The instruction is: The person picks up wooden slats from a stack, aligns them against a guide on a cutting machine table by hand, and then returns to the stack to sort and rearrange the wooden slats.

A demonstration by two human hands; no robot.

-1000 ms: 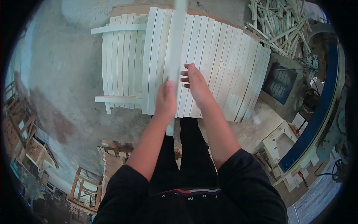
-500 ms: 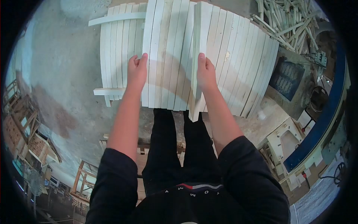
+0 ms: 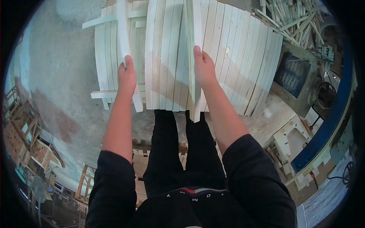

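Observation:
My left hand (image 3: 127, 77) is wrapped round a pale wooden strip (image 3: 123, 32), which is lifted over the left part of the slats and slants a little. In my right hand (image 3: 203, 68) is another strip (image 3: 197, 28), held on edge above the middle of the wide row of pale slats (image 3: 228, 57). Its near end sticks out past the row's front edge, over my legs. On the left, a lower row of slats (image 3: 104, 57) lies with crosspieces under and across it; one crosspiece (image 3: 102, 94) juts out to the left.
A heap of thin wood offcuts (image 3: 296, 21) lies at the back right. Down the right side runs a curved machine table with a blue edge (image 3: 323, 121). Wooden frames (image 3: 84, 184) stand at the lower left, and a dark panel (image 3: 292, 74) sits right of the slats.
Since the earlier frames my hands have moved apart from near the middle. My left hand now holds a strip raised over the left slats; my right hand's strip has shifted slightly left.

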